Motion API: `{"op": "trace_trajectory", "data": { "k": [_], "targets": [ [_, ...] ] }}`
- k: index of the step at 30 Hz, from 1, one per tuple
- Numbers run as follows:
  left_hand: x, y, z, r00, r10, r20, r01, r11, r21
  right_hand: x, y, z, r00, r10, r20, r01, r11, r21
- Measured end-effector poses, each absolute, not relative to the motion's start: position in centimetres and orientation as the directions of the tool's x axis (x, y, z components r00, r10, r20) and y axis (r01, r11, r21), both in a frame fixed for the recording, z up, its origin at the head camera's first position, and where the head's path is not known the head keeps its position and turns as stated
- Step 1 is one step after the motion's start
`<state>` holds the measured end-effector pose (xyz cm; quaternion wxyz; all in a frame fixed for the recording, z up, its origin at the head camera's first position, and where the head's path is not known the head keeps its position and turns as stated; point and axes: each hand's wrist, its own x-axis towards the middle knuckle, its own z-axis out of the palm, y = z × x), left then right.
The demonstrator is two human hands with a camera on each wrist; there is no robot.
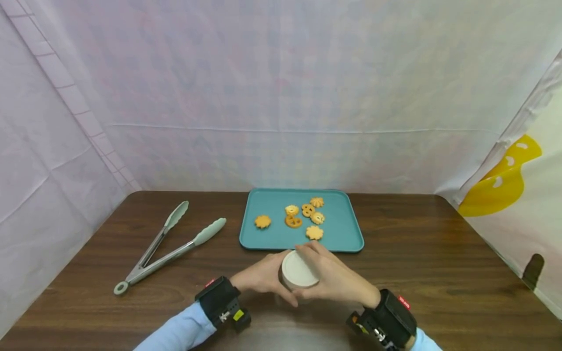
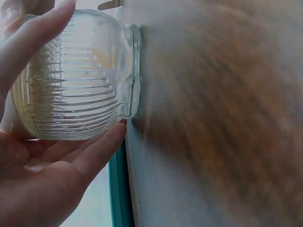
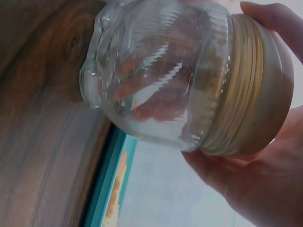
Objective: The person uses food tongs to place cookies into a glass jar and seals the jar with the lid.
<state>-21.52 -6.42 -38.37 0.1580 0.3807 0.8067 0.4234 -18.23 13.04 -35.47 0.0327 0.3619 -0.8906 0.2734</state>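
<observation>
A ribbed clear glass jar point(image 2: 75, 75) point(image 3: 151, 75) stands on the brown table near its front edge, topped by a cream lid point(image 1: 298, 269) point(image 3: 258, 90). My left hand point(image 1: 259, 275) point(image 2: 57, 156) grips the jar's glass body from the left. My right hand point(image 1: 331, 278) point(image 3: 265, 179) wraps its fingers round the lid. Just behind the jar lies a teal tray point(image 1: 342, 229) with several golden cookies point(image 1: 307, 217) on it.
Metal tongs with pale green tips point(image 1: 169, 246) lie on the table point(image 1: 439, 263) to the left of the tray. Pale cloth walls close in the back and sides. A yellow-printed cloth point(image 1: 505, 180) hangs at the right.
</observation>
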Motion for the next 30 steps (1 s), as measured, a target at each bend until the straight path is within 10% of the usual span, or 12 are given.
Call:
{"op": "trace_trajectory", "data": {
  "k": [19,30],
  "targets": [
    [-21.5,-6.4,-38.6,-0.661,0.746,0.081,0.494,0.352,0.795,-19.1,13.6,-35.4,-0.701,-0.685,0.199,-0.662,0.52,-0.54],
    [-21.5,-6.5,-38.5,-0.658,0.748,0.09,0.498,0.342,0.797,-16.2,11.0,-36.0,-0.799,-0.461,0.386,-0.565,0.794,-0.222]
  ]
}}
